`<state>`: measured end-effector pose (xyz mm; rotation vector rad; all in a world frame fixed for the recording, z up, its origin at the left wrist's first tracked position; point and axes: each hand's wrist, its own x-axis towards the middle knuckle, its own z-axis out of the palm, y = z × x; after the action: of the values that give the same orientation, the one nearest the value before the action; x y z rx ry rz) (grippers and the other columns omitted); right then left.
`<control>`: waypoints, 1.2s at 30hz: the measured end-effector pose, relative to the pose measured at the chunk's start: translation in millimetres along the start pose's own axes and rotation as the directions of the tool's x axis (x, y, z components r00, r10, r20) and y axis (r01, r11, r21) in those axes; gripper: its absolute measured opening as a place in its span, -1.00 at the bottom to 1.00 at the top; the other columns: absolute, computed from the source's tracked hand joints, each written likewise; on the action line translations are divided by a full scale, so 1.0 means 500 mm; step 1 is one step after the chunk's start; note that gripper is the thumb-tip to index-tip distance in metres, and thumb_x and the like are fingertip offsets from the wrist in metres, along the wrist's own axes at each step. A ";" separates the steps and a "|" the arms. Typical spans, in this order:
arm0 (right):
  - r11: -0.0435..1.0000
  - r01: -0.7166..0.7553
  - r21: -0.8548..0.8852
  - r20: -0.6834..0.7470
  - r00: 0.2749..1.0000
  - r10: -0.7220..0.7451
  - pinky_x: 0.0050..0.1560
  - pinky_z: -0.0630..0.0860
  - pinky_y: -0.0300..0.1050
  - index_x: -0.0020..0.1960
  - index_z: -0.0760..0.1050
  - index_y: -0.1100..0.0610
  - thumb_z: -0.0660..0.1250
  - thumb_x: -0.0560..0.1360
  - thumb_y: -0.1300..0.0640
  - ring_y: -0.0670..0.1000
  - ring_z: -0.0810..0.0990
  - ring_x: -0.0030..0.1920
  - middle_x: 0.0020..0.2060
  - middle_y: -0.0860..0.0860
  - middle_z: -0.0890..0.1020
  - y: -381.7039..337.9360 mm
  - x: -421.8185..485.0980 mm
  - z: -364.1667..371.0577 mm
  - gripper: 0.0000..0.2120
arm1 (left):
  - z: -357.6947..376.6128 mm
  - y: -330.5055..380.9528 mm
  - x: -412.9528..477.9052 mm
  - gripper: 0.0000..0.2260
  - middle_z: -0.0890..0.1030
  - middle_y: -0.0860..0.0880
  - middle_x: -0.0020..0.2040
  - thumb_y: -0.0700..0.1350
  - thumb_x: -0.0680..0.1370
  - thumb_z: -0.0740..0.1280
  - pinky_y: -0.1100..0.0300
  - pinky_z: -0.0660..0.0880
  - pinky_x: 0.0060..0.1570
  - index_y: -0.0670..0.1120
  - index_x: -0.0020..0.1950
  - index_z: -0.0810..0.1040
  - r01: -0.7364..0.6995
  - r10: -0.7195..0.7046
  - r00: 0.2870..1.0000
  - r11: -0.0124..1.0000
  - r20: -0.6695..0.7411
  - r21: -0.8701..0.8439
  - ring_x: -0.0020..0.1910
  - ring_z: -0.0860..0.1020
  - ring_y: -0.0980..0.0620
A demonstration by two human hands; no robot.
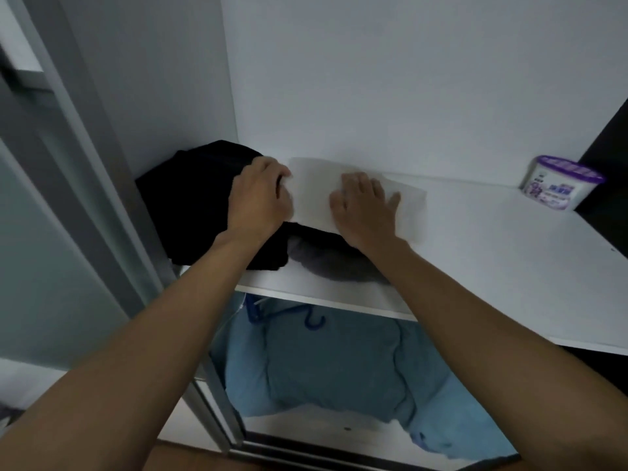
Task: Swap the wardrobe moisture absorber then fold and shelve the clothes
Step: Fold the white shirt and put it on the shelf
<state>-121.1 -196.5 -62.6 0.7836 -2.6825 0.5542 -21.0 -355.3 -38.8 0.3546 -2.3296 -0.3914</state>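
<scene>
With the purple-lidded white moisture absorber tub already standing at the shelf's right end, the left hand pinched and the right hand, fingers spread, flattened a folded white garment beside the black clothes pile at centre frame, shelving apparently nearly done

Both hands on white folded garment on wardrobe shelf — right hand flat on top, left hand gripping its left edge. Black clothes beside it, at the left. Moisture absorber tub far right — purple lid. Blue garment below the shelf.
</scene>
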 end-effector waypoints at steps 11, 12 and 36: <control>0.976 0.118 -0.185 0.259 0.963 -0.068 0.48 -0.09 0.43 0.60 -0.16 -0.17 0.23 0.56 -0.25 0.17 -0.10 0.60 0.62 0.05 -0.10 -0.019 -0.054 0.005 -0.21 | -0.028 -0.102 -0.073 -0.27 -0.25 -0.04 0.62 0.15 0.54 0.32 -0.50 -0.05 0.38 0.08 0.60 0.01 0.271 -0.330 0.854 0.942 0.403 0.197 0.57 -0.29 -0.19; 0.984 0.126 -0.127 0.244 0.965 -0.092 0.50 -0.06 0.40 0.60 -0.09 -0.17 0.20 0.61 -0.15 0.15 -0.06 0.60 0.62 0.05 -0.04 -0.011 -0.057 -0.005 -0.31 | -0.029 -0.105 -0.074 -0.24 -0.27 -0.04 0.61 0.16 0.53 0.34 -0.51 -0.03 0.37 0.09 0.60 -0.01 0.263 -0.326 0.849 0.944 0.417 0.201 0.56 -0.30 -0.19; 1.000 0.029 -0.006 -0.152 0.988 -0.029 -0.16 0.31 -0.07 0.27 0.41 0.12 0.21 0.58 0.10 0.22 0.61 -0.04 -0.01 0.16 0.65 0.019 0.015 -0.025 -0.72 | -0.006 -0.094 -0.045 -0.20 -0.26 -0.07 0.61 0.25 0.47 0.34 -0.51 -0.18 0.36 0.12 0.58 0.00 0.207 -0.358 0.832 0.909 0.423 0.363 0.56 -0.31 -0.23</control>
<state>-130.3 -187.0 -51.7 0.7461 -2.5280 0.5775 3.2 -390.5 -68.6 0.8511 -2.8463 -0.2832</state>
